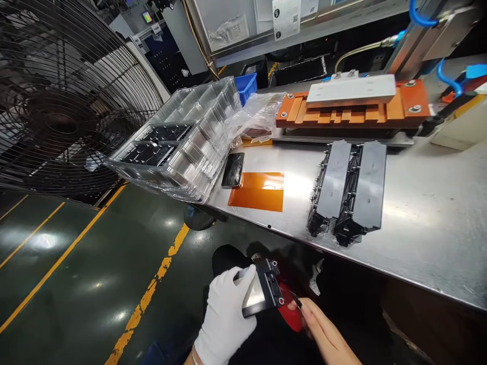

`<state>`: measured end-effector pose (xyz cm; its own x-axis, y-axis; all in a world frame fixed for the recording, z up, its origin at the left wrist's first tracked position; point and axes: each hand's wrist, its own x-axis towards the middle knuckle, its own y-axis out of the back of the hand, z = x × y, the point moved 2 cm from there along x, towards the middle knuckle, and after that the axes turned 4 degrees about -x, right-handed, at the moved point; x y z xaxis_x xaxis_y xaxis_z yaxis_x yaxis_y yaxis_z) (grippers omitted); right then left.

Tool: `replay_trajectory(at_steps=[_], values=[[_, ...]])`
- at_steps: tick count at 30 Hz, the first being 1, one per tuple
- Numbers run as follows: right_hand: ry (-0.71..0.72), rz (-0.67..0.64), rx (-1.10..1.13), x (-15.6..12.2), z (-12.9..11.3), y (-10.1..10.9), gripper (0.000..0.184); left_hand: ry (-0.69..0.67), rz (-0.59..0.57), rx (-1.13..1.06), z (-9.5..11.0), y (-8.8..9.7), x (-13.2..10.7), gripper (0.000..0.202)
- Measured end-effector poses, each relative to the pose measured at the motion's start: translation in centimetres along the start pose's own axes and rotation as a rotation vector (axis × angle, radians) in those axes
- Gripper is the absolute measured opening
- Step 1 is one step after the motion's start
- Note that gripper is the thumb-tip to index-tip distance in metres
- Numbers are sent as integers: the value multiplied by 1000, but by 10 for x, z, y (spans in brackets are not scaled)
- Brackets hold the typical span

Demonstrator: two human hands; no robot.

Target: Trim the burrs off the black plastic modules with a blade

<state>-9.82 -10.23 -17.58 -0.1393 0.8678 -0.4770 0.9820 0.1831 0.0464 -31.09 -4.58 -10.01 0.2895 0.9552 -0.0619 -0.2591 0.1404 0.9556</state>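
My left hand [225, 317], in a white glove, grips a small black framed part with a shiny metal face [262, 290] below the table's front edge. My bare right hand [323, 332] pinches a thin dark tool [297, 303] next to the part's right edge, over something red [289, 312]. Two rows of similar black parts [348, 185] lie stacked on the steel table [426, 223].
A stack of clear plastic trays [182, 137] holding black parts sits at the table's left end, beside a phone [233, 170] and an orange sheet [258, 191]. An orange press fixture [353, 104] stands behind. A large fan [64, 96] is at left, yellow floor lines [148, 299] below.
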Motion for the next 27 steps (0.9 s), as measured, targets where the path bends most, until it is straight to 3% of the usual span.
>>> replay_trajectory(at_steps=[4, 7, 12, 16, 19, 21, 24, 27], values=[[108, -4, -14, -2, -18, -7, 51, 5, 160, -42, 5, -9, -12, 90], [218, -55, -90, -2, -29, -6, 45, 7, 211, -35, 8, -13, -18, 84], [371, -109, -187, -3, -34, -1, 40, 34, 198, -31, 7, -12, -22, 85], [364, -41, -205, -2, -33, -5, 36, 70, 164, -40, 6, -13, -23, 85], [395, -83, -254, -3, -31, -9, 33, 69, 162, -48, 6, -14, -22, 84], [360, -96, -214, -4, -30, -6, 34, 53, 144, -42, 3, -11, -19, 86], [139, -120, -108, -4, -28, 1, 40, 22, 8, 30, -4, -5, -10, 86], [-72, -278, -76, -1, -23, 0, 46, -32, -141, 163, -9, 1, -2, 83]])
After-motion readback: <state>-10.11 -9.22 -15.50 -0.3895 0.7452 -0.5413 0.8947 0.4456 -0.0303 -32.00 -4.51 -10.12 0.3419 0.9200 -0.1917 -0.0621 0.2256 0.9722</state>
